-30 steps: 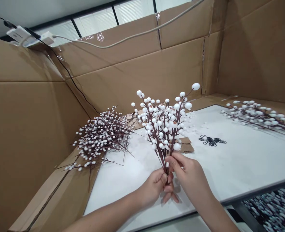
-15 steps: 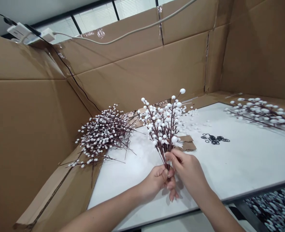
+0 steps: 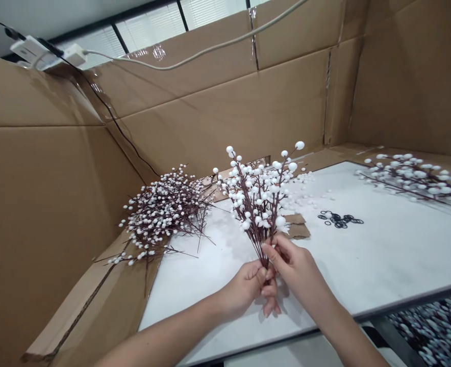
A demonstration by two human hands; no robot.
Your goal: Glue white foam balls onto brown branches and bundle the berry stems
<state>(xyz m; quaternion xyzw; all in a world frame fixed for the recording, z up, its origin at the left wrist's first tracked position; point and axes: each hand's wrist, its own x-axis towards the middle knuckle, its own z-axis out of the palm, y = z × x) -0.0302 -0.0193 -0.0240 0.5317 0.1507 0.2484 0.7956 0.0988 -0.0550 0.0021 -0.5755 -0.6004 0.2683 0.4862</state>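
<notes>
A bunch of artificial berry stems, with white berries on dark brown twigs, stands upright over the white board. Low on the bunch, my left hand is closed around the stem ends. My right hand pinches stems at the right side of the bunch, just above my left hand. Its fingertips partly hide the twigs there. Behind the bunch lies a torn piece of brown cardboard.
A heap of berry stems lies at the left, and more berry stems at the far right. Several black rings rest on the white board. Cardboard walls enclose the back and sides; a white cable crosses above.
The bunch has fanned out a little, its top right twigs shifting to the right. Both hands keep nearly the same place and hold.
</notes>
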